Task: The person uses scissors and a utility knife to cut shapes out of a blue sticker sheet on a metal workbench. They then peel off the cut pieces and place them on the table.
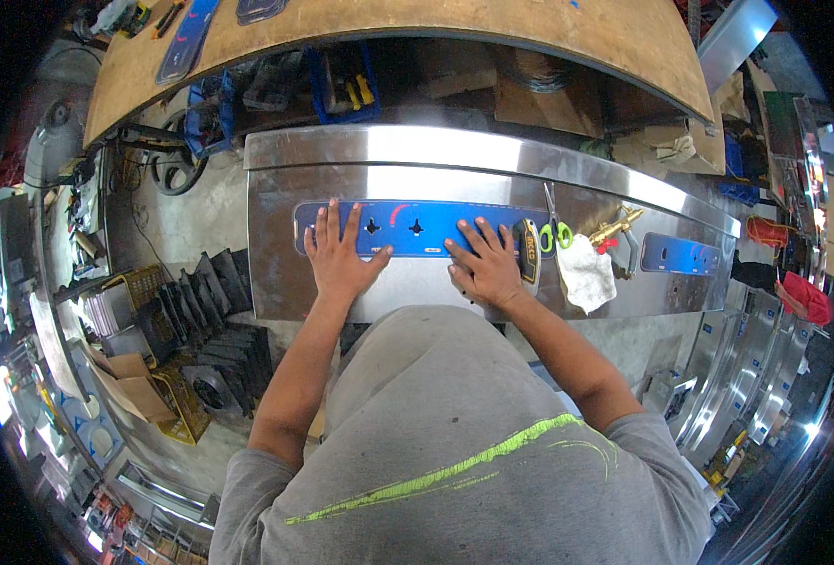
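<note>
A long blue panel (393, 244) with two cross-shaped cut-outs and a red curved mark lies along the shiny metal bench (280, 287). My left hand (339, 254) rests spread on the panel's left part, thumb pointing toward the cut-outs. Fingers apart, my right hand (488, 266) presses on its right part. Just right of that hand is a dark tool with a yellow edge (528, 254), perhaps a tape measure, close to the panel's right end. Green-handled scissors (555, 232) lie past it, above a crumpled white cloth (586, 273).
A brass spray gun (616, 227) lies beyond the cloth, and a shorter blue panel (679, 254) at the bench's right. A raised metal ledge (341, 146) runs along the back. Overhead at the far side is a wooden tabletop (417, 21). Black parts (211, 292) stack at left.
</note>
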A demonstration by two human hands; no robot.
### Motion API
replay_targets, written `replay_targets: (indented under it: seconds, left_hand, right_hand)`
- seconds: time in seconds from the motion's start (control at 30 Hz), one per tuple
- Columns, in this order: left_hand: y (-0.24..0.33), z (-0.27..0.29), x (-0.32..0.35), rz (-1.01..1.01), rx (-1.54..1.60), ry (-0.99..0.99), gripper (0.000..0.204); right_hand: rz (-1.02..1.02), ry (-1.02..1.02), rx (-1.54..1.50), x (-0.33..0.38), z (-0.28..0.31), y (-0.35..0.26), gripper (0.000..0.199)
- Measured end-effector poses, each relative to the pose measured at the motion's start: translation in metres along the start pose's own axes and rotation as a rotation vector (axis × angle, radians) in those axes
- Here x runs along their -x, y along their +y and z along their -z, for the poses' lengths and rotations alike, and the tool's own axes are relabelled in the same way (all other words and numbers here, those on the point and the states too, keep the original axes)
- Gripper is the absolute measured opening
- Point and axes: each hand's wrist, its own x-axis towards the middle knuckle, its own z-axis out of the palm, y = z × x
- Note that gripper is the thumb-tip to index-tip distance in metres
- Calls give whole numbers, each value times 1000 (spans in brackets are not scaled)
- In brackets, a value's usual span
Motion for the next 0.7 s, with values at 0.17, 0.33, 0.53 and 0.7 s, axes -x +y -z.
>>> replay_targets:
  seconds: [0.17, 0.33, 0.53, 0.7]
  left_hand:
    - [-1, -1, 1, -7, -8, -1, 97]
    - [0, -1, 0, 12, 14, -7, 97]
    - [0, 0, 1, 10, 25, 2, 98]
    - [0, -1, 0, 7, 21, 7, 97]
  right_hand:
    - [-14, -3, -3, 0, 1, -2, 44]
    - [-11, 23, -13, -1, 0, -1, 44]
    - [-11, 6, -6, 0, -1, -1, 45]
    - [-18, -12, 4, 0, -2, -1, 46]
